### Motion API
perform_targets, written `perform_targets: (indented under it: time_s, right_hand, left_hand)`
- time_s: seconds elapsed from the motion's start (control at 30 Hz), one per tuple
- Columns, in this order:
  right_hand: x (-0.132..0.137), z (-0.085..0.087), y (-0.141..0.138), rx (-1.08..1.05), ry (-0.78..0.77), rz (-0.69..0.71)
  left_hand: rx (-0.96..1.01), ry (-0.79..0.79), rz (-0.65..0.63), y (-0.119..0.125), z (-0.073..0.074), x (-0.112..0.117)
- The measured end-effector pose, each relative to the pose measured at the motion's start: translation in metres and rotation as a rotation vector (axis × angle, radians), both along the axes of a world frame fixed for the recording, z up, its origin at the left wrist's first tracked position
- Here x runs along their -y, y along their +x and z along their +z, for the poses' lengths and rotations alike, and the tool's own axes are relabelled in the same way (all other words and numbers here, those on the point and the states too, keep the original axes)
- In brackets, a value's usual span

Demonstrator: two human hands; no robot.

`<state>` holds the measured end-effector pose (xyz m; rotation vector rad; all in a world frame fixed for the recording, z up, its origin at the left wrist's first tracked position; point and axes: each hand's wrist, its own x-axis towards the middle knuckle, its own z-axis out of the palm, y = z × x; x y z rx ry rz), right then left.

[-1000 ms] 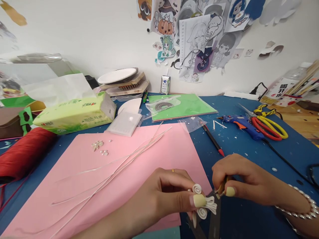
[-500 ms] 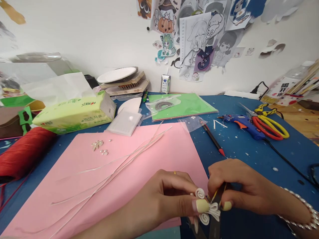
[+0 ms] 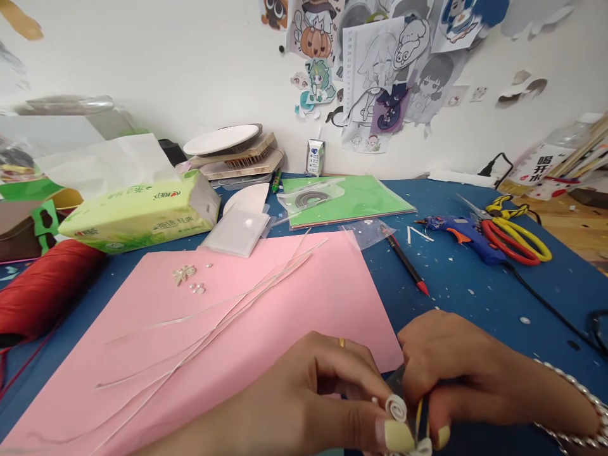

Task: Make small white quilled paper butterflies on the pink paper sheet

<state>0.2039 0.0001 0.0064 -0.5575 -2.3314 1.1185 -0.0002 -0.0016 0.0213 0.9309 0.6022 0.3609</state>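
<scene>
At five o'clock in the view, the left hand (image 3: 332, 396) pinches a white spiral-coiled ornament (image 3: 396, 408), one coil apparently wound, its showing end towards five o'clock, long axis mostly hidden. The right hand (image 3: 446, 367) grips a slim yellow-and-dark tool (image 3: 422, 408); thin white cords (image 3: 289, 268) lie loose, seemingly unworked, towards ten.

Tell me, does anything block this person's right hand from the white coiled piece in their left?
The right hand is close beside the white coiled piece, which the left hand pinches. Only a slim yellow-and-dark tool shows between them, seemingly in the right hand's own grip; nothing visible blocks the way.
</scene>
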Motion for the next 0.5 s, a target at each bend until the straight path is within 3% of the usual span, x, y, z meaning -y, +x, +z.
perform_targets:
  time_s: [0.23,0.5]
  right_hand:
    - [-0.0029,-0.0017,-0.0024,0.024,-0.039,0.103]
    - [-0.0027,-0.0030,-0.0031,0.056,-0.115,0.204]
  left_hand:
    - [-0.070,0.244,-0.139,-0.0032,0.0016,-0.0005]
    - [-0.106,0.341,-0.231,-0.0024,-0.0009,-0.0005]
